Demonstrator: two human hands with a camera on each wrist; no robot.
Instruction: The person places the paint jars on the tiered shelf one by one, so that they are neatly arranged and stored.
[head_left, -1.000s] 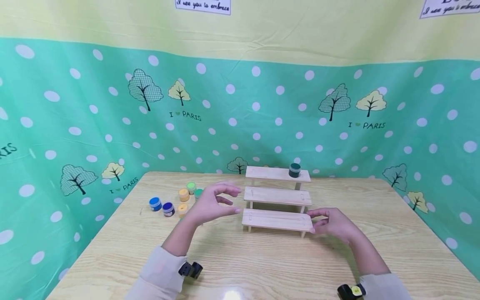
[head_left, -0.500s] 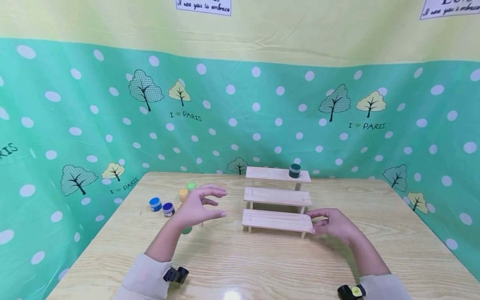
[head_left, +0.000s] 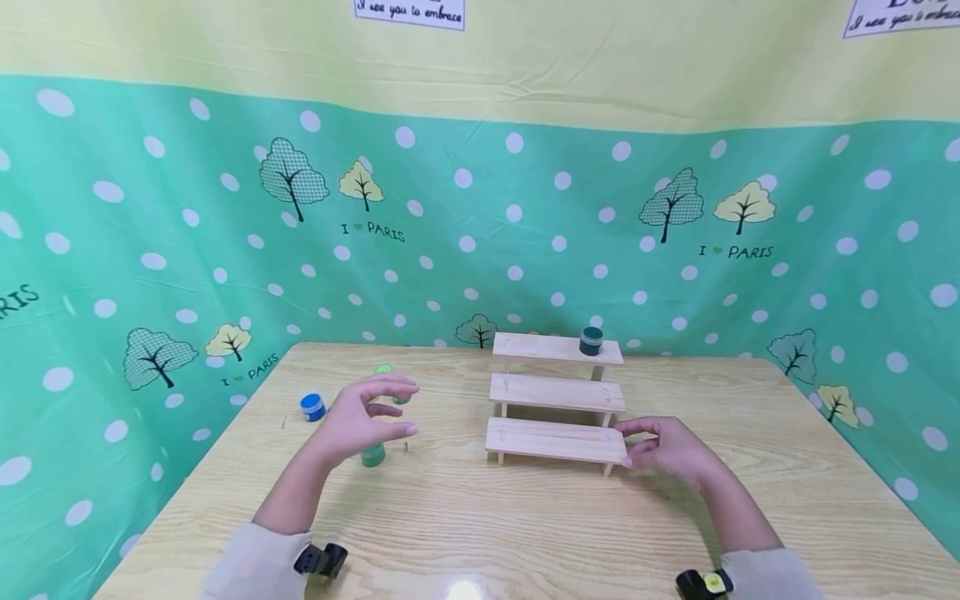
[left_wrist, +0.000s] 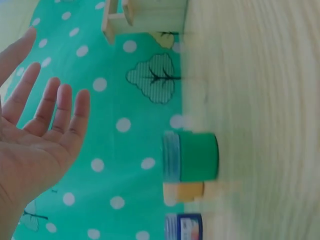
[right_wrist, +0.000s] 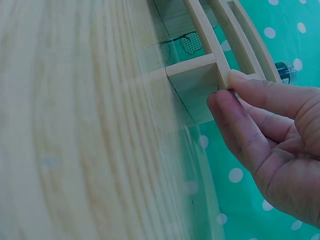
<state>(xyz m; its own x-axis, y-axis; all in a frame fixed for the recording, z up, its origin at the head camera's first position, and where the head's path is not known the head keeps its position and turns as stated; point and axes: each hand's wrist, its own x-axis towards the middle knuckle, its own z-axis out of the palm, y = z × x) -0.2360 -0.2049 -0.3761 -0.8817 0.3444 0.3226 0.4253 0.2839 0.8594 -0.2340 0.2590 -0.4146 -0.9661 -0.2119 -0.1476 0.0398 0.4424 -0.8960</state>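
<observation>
Left on the surface (head_left: 465, 521), we see a blue jar (head_left: 312, 407), then the left hand (head_left: 362, 419), thumb and fingers wide apart. Left wrist view shows an orange jar (left_wrist: 185, 191); head view doesn't. Mid-surface: stepped rack (head_left: 557, 392), long axis left-right, steps descending toward us. Right hand (head_left: 669, 450) pinches its lowest step's right end.
</observation>
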